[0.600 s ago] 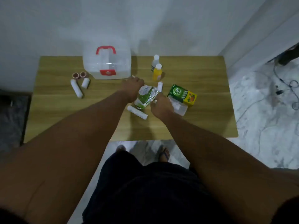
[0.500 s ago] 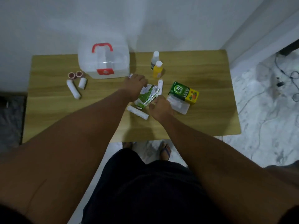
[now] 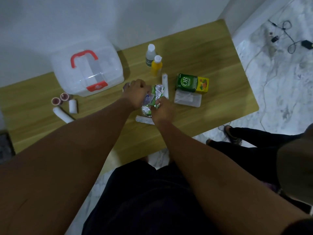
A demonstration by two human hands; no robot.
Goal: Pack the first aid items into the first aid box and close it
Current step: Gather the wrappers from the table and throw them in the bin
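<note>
The clear first aid box (image 3: 88,72) with a red handle and red latch stands shut at the back left of the wooden table (image 3: 211,116). At the table's middle, my left hand (image 3: 135,94) and my right hand (image 3: 162,111) both grip a crinkled green and silver foil pack (image 3: 156,94). A white bandage roll (image 3: 144,119) lies just under my right hand, another white roll (image 3: 165,83) behind the pack. A white bottle (image 3: 150,55) and a yellow bottle (image 3: 156,65) stand behind these.
A green and yellow carton (image 3: 192,83) lies on a clear flat case (image 3: 188,100) to the right. Two pink tape rolls (image 3: 60,98) and two white rolls (image 3: 72,106) lie at the left. Another person's legs (image 3: 254,141) and cables (image 3: 288,38) are on the floor to the right.
Both hands have closed in on the foil pack and lifted it slightly. The head camera has tilted, so the table now looks slanted, and another person's legs have come into view.
</note>
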